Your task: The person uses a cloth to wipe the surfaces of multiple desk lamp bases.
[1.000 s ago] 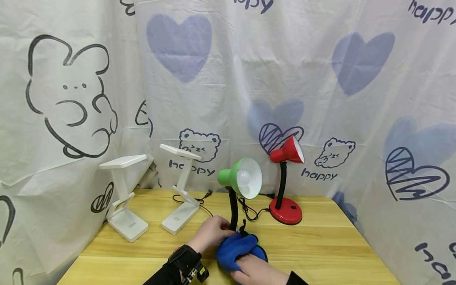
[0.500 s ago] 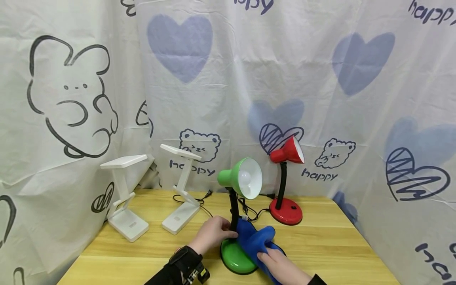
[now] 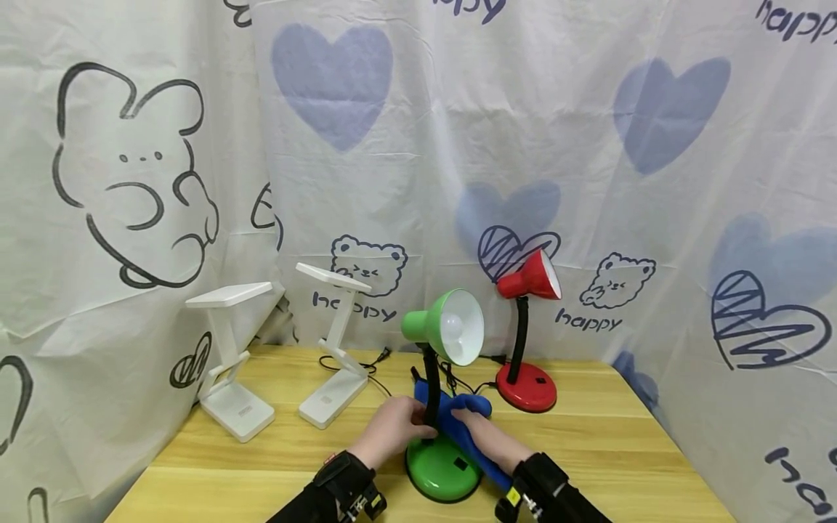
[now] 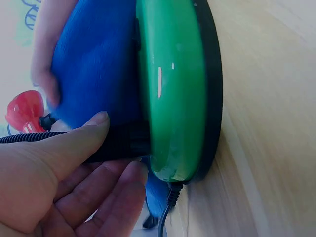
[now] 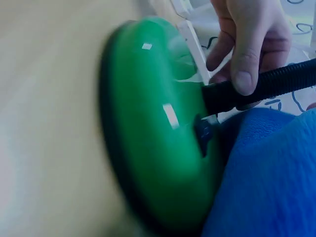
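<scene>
A green desk lamp (image 3: 445,476) stands on the table, its shade (image 3: 418,327) facing right and its black bendy neck (image 3: 431,374) upright. My left hand (image 3: 390,428) holds the neck low down, thumb and fingers around it just above the round base, as the left wrist view shows. My right hand (image 3: 490,439) grips a blue cloth (image 3: 474,403), which lies along the right side of the base and reaches behind the neck. In the right wrist view the cloth (image 5: 271,173) hides the right hand; a black switch (image 5: 203,132) shows on the base.
Two white folding lamps (image 3: 238,414) (image 3: 333,398) stand at the left. A red desk lamp (image 3: 526,388) is at the back right, with black cords (image 3: 458,379) lying between it and the green lamp. Printed curtains (image 3: 418,196) surround the wooden table (image 3: 588,465).
My right hand has drawn the cloth off the front of the green base to the right, then pushed it back beside and behind the neck. The left hand keeps its hold.
</scene>
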{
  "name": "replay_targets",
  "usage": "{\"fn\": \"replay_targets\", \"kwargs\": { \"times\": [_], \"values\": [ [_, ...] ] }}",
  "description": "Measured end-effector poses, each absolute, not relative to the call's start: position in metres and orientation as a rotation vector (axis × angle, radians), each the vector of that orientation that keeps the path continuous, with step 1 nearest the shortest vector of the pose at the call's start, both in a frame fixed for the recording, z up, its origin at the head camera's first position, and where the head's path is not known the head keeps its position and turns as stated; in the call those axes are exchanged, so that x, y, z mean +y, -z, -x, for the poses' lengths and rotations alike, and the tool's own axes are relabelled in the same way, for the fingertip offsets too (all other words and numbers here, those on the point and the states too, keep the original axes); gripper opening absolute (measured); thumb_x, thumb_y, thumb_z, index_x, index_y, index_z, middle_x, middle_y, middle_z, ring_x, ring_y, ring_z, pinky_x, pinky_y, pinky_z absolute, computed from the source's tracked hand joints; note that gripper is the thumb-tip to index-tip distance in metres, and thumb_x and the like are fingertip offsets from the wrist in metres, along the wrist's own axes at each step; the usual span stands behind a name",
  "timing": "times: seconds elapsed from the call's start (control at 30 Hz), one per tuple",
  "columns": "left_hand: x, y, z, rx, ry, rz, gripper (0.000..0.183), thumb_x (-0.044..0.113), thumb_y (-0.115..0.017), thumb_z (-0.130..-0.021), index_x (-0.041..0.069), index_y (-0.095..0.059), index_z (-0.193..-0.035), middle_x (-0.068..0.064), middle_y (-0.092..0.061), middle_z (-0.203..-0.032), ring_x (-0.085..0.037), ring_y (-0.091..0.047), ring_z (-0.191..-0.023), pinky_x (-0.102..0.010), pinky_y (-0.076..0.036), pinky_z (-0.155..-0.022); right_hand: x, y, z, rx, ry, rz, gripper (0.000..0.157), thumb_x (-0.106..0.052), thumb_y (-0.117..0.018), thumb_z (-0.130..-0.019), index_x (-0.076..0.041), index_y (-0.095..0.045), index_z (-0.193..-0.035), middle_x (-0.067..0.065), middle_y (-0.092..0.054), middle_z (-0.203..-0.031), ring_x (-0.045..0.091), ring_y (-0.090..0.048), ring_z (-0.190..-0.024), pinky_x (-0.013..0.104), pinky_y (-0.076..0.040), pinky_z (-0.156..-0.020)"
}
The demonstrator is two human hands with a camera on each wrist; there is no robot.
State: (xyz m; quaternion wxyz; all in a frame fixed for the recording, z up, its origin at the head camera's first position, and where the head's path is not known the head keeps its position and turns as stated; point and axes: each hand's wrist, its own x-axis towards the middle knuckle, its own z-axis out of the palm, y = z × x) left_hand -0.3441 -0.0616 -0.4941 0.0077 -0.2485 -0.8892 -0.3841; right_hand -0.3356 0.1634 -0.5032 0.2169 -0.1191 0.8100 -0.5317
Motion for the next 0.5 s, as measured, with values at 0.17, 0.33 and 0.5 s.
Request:
{"fn": "replay_targets", "kwargs": {
  "times": [0.17,0.33,0.5],
  "values": [
    [-0.061,0.494,0.344,-2.767,1.232,0.788,0.013,0.028,-0.082,-0.079,0.019,-0.075,-0.085,0.012,-0.068,-0.074,-0.002,-0.061,-0.066,-0.023,-0.050,-0.062,0.151,0.501,0.356,2.091,1.479,0.550,0.065,-0.060,-0.029,-0.101,-0.023,-0.029,-0.155,0.006,-0.030,-0.160,0.028,-0.030,-0.146,0.052,-0.024,-0.117],
    [-0.061,0.494,0.344,-2.760,1.169,0.782,0.017,0.027,-0.084,-0.076,0.018,-0.072,-0.083,0.011,-0.065,-0.072,-0.003,-0.058,-0.064,-0.023,-0.048,-0.059,0.146,0.499,0.367,2.119,1.464,0.516,0.053,-0.055,-0.033,-0.102,-0.017,-0.053,-0.133,0.006,-0.054,-0.136,0.019,-0.055,-0.119,0.037,-0.041,-0.098],
    [-0.059,0.493,0.342,-2.749,1.068,0.810,0.020,0.024,-0.084,-0.076,0.020,-0.069,-0.089,0.012,-0.062,-0.072,-0.003,-0.056,-0.064,-0.023,-0.046,-0.059,0.145,0.499,0.369,2.135,1.455,0.511,0.053,-0.054,-0.034,-0.102,-0.015,-0.054,-0.131,0.007,-0.055,-0.135,0.021,-0.055,-0.120,0.038,-0.041,-0.098]
  ]
}}
